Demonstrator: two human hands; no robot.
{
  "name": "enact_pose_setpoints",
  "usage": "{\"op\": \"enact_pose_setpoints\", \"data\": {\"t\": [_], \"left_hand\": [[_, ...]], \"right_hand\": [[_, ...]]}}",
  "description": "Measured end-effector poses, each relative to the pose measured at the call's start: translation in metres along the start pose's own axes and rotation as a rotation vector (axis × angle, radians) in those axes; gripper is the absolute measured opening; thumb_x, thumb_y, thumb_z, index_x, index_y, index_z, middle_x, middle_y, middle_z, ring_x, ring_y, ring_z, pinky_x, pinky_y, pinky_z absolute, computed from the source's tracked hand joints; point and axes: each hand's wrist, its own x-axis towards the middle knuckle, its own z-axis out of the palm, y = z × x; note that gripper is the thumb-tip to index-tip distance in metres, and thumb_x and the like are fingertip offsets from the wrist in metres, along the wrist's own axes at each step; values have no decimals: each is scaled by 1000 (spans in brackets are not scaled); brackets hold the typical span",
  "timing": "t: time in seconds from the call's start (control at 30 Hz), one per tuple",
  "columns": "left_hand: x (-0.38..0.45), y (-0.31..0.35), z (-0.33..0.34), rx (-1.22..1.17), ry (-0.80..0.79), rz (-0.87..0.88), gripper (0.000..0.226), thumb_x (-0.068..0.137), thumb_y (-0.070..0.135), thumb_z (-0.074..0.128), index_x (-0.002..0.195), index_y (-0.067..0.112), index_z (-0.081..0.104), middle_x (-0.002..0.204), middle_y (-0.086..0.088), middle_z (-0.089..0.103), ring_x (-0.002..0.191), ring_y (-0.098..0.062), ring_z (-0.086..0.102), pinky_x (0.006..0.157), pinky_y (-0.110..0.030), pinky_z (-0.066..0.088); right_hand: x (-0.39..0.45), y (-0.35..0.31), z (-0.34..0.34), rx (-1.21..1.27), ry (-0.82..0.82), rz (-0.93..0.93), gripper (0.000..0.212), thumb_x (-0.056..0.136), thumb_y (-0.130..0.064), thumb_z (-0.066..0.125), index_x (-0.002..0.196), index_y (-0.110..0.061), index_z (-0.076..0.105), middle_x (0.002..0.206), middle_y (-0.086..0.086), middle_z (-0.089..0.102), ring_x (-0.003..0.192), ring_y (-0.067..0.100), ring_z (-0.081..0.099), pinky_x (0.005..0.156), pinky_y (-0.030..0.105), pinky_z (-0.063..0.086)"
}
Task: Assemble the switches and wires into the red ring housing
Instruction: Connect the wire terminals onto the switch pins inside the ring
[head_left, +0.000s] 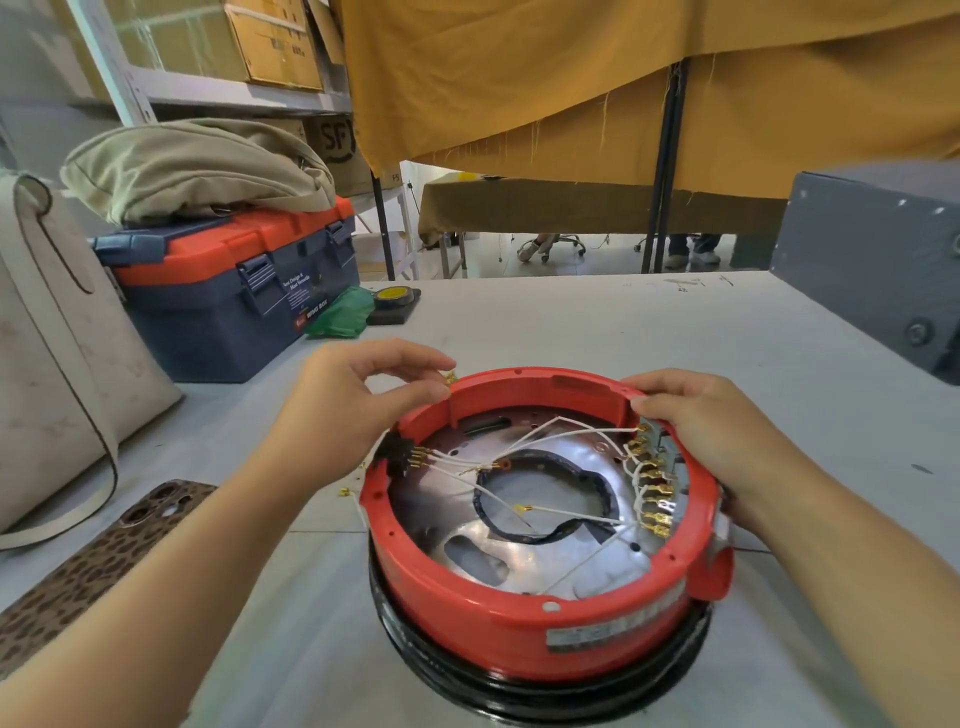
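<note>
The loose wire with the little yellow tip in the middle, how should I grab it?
Pinch the white wire just behind its yellow tip, coming straight down from above. It lies flat across the open middle of the red ring housing, whose wall blocks the sides.

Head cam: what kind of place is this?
Likely a workshop or small assembly area. A toolbox stands on the grey worktable, cardboard boxes fill shelving behind, and more cloth-covered tables stand beyond.
</note>
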Motion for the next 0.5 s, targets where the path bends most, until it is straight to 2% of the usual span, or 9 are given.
{"op": "enact_pose_setpoints", "data": {"t": [0.07,0.17,0.23,0.37,0.5], "left_hand": [[5,15,5,26,-56,44,17,76,18,74,85,32,72,76,17,71,77,3,64,75,-5,44],[13,35,19,22,-176,72,12,77,16,74,82,26,73,79,13,73,76,2,65,75,-6,46],[16,46,31,19,-253,85,12,77,15,74,79,27,73,78,11,73,73,1,65,73,-9,48],[23,57,56,80,-337,110,7,76,20,75,75,27,73,76,6,71,70,-5,64,73,-27,51],[25,60,75,131,-394,122,3,78,22,74,75,22,73,72,3,71,66,-10,61,67,-28,47]], "right_hand": [[0,1,2,-9,22,-5,20,88,-3,54,92,-13,71,88,13,72,87,33,67,87,46,53],[0,2,6,23,56,2,20,87,-3,54,89,-14,70,92,16,71,93,37,65,89,49,52],[1,4,9,40,70,7,20,87,-3,53,89,-14,70,92,14,70,92,35,66,89,50,51],[3,7,8,73,59,27,20,86,-4,52,92,-13,69,93,16,70,91,35,66,88,49,52],[3,6,5,109,12,39,19,88,-3,51,95,-9,67,100,25,67,79,29,62,79,41,51]]}}
